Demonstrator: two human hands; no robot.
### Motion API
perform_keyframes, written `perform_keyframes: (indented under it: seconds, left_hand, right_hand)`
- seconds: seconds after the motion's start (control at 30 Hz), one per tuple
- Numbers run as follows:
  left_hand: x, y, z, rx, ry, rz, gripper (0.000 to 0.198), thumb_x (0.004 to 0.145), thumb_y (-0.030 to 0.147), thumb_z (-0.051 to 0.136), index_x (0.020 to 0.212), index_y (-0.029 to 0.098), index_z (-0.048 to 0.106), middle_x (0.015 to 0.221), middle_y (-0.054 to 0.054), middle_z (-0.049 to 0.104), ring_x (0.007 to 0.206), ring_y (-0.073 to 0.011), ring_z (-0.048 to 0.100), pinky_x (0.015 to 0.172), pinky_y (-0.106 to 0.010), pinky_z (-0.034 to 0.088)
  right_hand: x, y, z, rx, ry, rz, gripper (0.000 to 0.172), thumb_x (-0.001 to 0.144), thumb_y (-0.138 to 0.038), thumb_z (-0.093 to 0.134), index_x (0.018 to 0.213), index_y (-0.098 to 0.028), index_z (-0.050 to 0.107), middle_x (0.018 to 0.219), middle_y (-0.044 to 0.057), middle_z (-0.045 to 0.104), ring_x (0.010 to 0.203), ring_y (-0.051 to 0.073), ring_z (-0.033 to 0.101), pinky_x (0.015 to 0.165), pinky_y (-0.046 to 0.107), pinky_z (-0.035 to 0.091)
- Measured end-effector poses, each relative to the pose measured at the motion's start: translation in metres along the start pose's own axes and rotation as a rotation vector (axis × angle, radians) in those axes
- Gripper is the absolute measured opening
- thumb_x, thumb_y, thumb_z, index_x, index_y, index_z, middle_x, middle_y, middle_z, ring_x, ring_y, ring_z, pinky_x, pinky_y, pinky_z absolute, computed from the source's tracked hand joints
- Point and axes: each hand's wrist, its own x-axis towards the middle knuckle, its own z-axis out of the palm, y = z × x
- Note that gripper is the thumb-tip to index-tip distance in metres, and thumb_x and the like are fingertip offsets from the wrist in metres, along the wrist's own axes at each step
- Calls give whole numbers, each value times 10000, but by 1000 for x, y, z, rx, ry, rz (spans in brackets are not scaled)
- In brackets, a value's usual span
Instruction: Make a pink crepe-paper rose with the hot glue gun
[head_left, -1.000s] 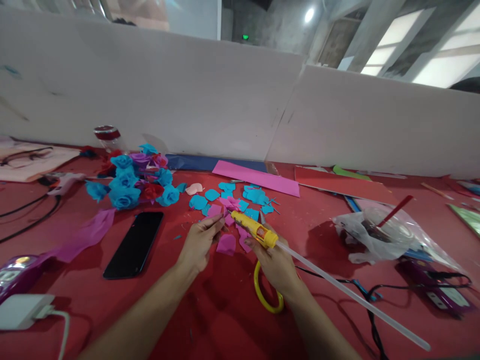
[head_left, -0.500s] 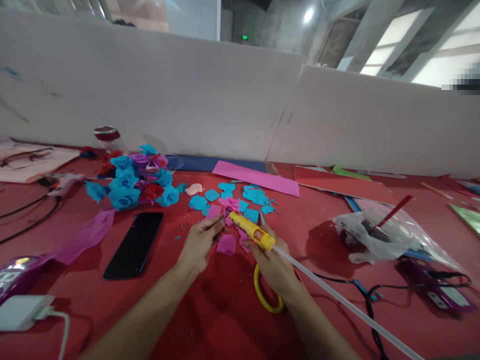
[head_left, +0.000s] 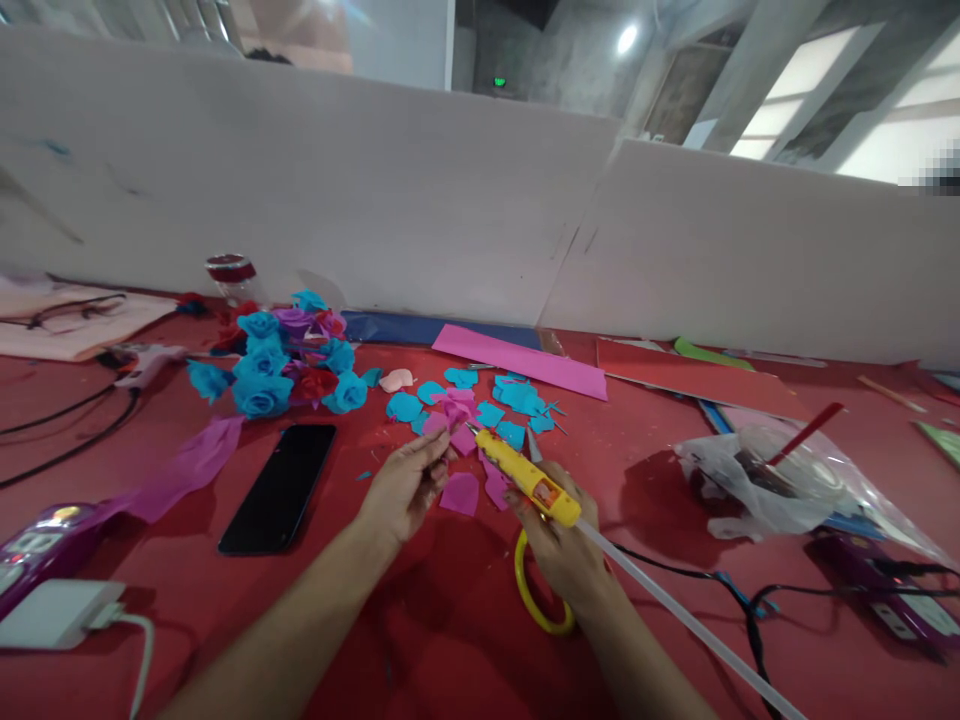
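Observation:
My right hand [head_left: 559,535] is closed around a yellow hot glue gun [head_left: 525,475], a long clear glue stick [head_left: 675,600] trailing from its back end. Its nozzle is close to a pink paper flower [head_left: 455,408] that my left hand [head_left: 405,485] pinches between thumb and fingers. Whether nozzle and paper touch, I cannot tell. Under my right hand lie scissors with a yellow handle [head_left: 529,600], partly covered. Loose pink petals [head_left: 459,494] and blue petals [head_left: 517,395] are scattered around and behind both hands.
Finished blue paper roses [head_left: 262,390] are piled at the left, near a black phone [head_left: 279,490] and another glue gun [head_left: 150,365]. Pink crepe paper [head_left: 521,362] lies behind the petals. A cup in a plastic bag [head_left: 739,490], cables and a power strip [head_left: 885,590] are on the right.
The glue gun has shifted slightly right and down in my right hand, its nozzle drawn a little back from the left fingers. My left hand still pinches the flower. The view has shifted slightly.

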Motion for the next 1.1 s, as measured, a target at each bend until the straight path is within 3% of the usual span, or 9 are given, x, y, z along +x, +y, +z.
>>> perform_keyframes:
  seconds: [0.4,1.1]
  left_hand:
    - [-2,1,2,-34,-12,-85,189,648,190,752,787,119,645,612,16,563,421,4,375,383,-102,299]
    - [-5,2,4,20,-29,-70,202,638,225,770,746,129,629,599,23,569,403,4,383,367,-106,294]
  right_hand:
    - [2,8,8,-28,-58,143,195,862,-382,521,883,-208,606,788,38,667,731,194,625,681,294,470]
    - [4,7,6,-75,-94,167,252,869,-429,500,843,-209,619,755,45,665,694,204,630,679,302,468]
